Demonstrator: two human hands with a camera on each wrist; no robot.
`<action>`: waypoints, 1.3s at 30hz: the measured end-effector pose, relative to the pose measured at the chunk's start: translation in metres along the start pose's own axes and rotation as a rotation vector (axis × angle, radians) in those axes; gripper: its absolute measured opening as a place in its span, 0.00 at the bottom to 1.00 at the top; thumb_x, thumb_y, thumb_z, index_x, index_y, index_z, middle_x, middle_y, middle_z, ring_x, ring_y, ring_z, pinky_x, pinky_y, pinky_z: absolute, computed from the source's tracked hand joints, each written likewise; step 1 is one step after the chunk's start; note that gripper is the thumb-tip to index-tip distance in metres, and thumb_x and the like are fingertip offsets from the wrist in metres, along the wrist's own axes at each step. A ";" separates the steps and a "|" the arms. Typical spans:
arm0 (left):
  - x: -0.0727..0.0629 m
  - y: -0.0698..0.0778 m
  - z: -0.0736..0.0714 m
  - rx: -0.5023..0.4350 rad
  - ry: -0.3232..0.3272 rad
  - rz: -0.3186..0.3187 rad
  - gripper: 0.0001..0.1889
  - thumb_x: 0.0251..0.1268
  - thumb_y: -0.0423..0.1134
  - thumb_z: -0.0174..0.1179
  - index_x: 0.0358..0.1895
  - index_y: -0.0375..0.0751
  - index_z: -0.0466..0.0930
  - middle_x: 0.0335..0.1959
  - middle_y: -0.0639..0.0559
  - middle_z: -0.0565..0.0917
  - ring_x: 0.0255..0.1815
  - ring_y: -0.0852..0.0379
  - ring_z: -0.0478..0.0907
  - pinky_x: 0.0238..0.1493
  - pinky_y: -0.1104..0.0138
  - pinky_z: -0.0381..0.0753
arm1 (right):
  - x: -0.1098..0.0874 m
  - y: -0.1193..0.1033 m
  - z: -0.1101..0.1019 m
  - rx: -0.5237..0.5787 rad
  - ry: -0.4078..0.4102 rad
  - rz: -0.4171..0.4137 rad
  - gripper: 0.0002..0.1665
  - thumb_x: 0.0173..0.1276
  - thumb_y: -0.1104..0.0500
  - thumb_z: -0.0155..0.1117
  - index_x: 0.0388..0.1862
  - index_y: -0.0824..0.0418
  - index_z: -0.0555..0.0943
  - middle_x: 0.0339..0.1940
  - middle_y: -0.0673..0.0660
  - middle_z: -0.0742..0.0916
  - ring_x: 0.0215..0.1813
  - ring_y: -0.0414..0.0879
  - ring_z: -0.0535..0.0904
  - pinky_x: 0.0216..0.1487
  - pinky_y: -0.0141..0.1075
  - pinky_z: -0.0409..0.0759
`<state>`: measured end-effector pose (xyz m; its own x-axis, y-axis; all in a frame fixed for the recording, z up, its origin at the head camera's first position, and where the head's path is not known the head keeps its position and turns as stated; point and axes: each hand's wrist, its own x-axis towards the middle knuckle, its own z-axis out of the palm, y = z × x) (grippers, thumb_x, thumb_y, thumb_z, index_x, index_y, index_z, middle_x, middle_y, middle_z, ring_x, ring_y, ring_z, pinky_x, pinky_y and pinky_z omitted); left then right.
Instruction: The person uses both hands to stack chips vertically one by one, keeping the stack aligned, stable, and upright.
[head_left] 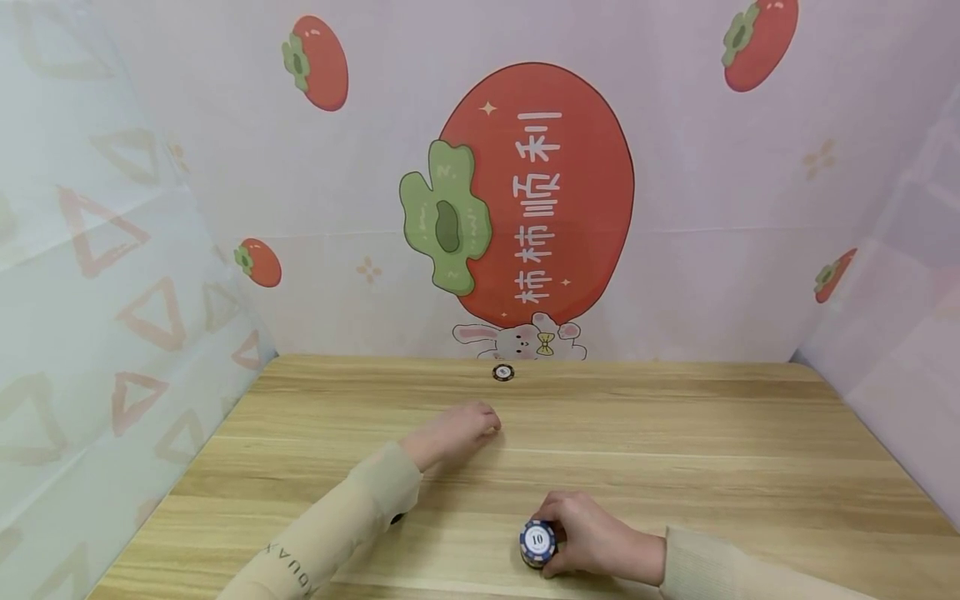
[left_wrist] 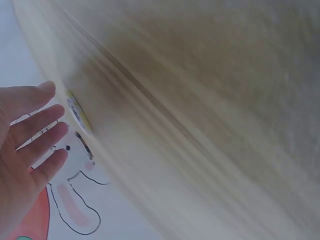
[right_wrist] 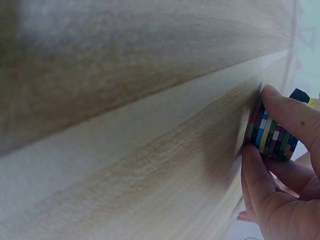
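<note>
In the head view my right hand [head_left: 588, 537] grips a stack of poker chips [head_left: 537, 543] that stands on the table near the front; the top chip is blue and white and bears a 10. Several coloured edges of the stack [right_wrist: 272, 132] show in the right wrist view, between thumb and fingers. Farther back, my left hand [head_left: 463, 432] is over the table with nothing in its grasp. Its fingers [left_wrist: 42, 137] are apart in the left wrist view, close to a yellow-edged chip [left_wrist: 78, 111]. A dark poker chip [head_left: 503, 372] lies by the table's back edge.
The wooden table [head_left: 675, 425] meets a printed back wall [head_left: 675, 292] with persimmon drawings. Another patterned wall [head_left: 97, 333] stands at the left, and a pale one [head_left: 900, 350] at the right. A small black object [head_left: 397, 518] peeks out under the left sleeve.
</note>
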<state>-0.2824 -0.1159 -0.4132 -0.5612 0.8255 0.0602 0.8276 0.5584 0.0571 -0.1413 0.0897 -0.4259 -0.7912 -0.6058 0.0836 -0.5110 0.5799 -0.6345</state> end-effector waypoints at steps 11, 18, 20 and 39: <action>0.002 -0.008 0.003 -0.012 -0.034 -0.040 0.09 0.60 0.30 0.56 0.44 0.41 0.79 0.45 0.49 0.80 0.49 0.54 0.76 0.52 0.65 0.73 | 0.000 0.000 0.001 0.003 0.007 -0.002 0.22 0.36 0.59 0.79 0.34 0.58 0.83 0.31 0.41 0.78 0.35 0.30 0.72 0.36 0.25 0.74; 0.003 -0.006 0.002 -0.017 -0.047 -0.092 0.07 0.62 0.32 0.55 0.42 0.42 0.78 0.39 0.51 0.78 0.41 0.57 0.76 0.46 0.67 0.75 | 0.000 -0.001 0.000 -0.006 0.012 -0.006 0.22 0.35 0.59 0.79 0.34 0.58 0.83 0.31 0.41 0.78 0.35 0.30 0.72 0.36 0.25 0.74; 0.003 -0.006 0.002 -0.017 -0.055 -0.110 0.08 0.61 0.31 0.56 0.43 0.41 0.78 0.38 0.51 0.77 0.40 0.57 0.75 0.45 0.67 0.75 | 0.000 -0.001 0.000 -0.015 0.016 -0.009 0.22 0.35 0.59 0.79 0.34 0.59 0.83 0.31 0.41 0.78 0.34 0.30 0.72 0.35 0.25 0.74; 0.000 -0.004 -0.012 0.024 0.078 -0.061 0.06 0.50 0.28 0.64 0.28 0.41 0.76 0.26 0.54 0.72 0.27 0.60 0.70 0.30 0.71 0.72 | -0.001 -0.002 0.001 -0.032 0.030 -0.019 0.22 0.34 0.59 0.79 0.33 0.59 0.83 0.30 0.41 0.78 0.34 0.30 0.72 0.35 0.25 0.74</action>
<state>-0.2855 -0.1188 -0.4010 -0.6087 0.7818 0.1353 0.7917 0.6097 0.0392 -0.1393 0.0887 -0.4259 -0.7909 -0.6003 0.1187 -0.5359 0.5860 -0.6078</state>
